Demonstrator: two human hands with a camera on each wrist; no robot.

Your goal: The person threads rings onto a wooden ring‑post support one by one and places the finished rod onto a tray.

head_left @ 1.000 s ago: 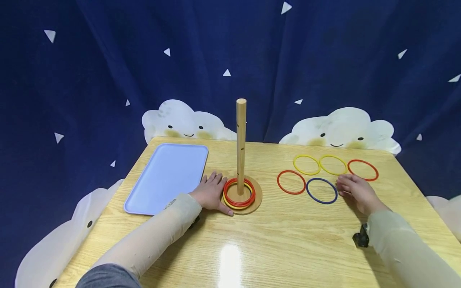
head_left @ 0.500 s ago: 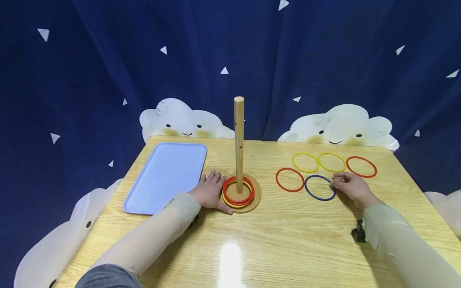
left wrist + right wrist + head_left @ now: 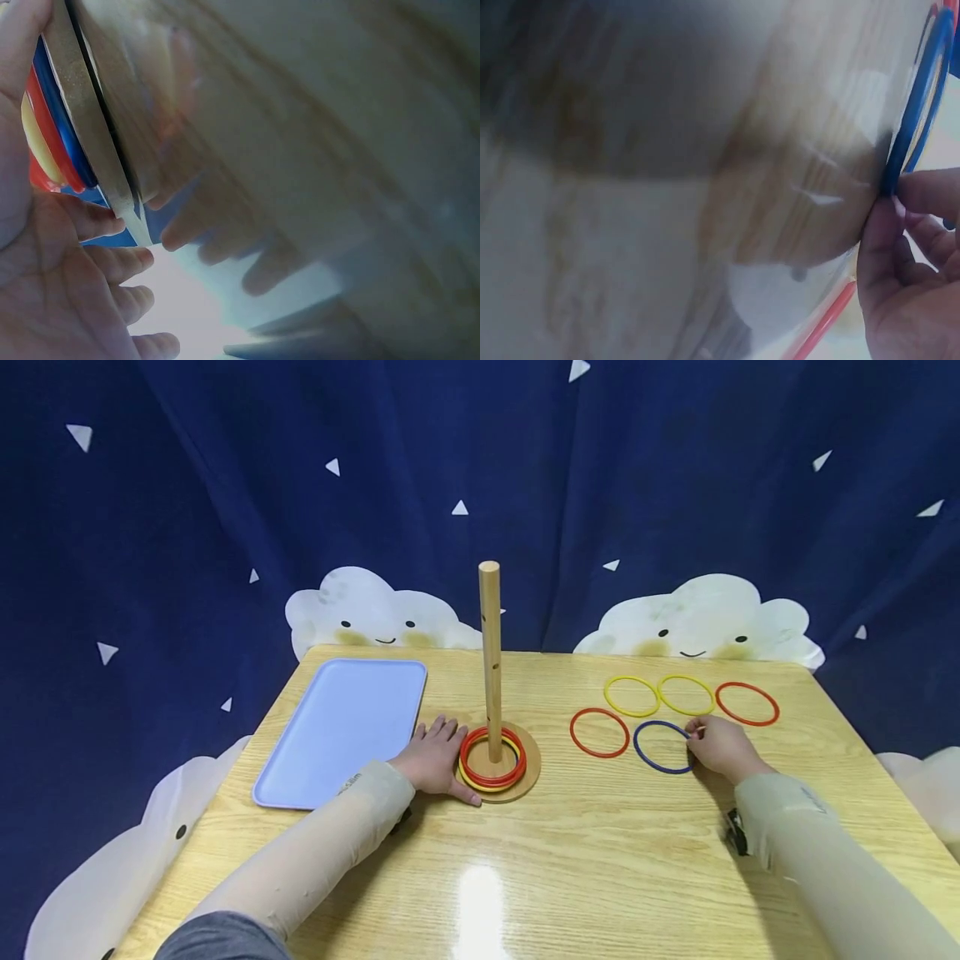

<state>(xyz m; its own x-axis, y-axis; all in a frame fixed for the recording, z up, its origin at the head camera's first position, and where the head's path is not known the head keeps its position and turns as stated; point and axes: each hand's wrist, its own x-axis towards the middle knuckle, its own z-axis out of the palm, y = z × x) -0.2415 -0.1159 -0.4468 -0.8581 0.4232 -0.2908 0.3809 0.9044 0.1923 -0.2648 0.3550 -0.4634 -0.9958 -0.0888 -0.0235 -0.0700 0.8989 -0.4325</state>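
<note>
A wooden post (image 3: pixel 491 668) rises from a round wooden base (image 3: pixel 532 768), with red rings (image 3: pixel 492 782) and a yellow ring around its foot. In the left wrist view a blue ring (image 3: pixel 61 112) lies lowest in that stack. My left hand (image 3: pixel 432 760) rests with fingers spread at the base's left edge, its thumb along the front. Over to the right, my right hand (image 3: pixel 723 747) pinches the near-right rim of another blue ring (image 3: pixel 637 745) between thumb and forefinger. The right wrist view shows this pinch on the blue ring (image 3: pixel 910 124) close to the tabletop.
Behind the blue ring lie two yellow rings (image 3: pixel 606 695) and a red ring (image 3: pixel 777 710); a second red ring (image 3: pixel 572 732) lies to its left. A light blue tray (image 3: pixel 352 718) sits at the table's left. A dark blue curtain (image 3: pixel 420 460) hangs behind the table.
My right hand has moved slightly left to the blue ring's rim, and its fingers have closed into a pinch there. The left hand stays at the base. The view has shifted slightly.
</note>
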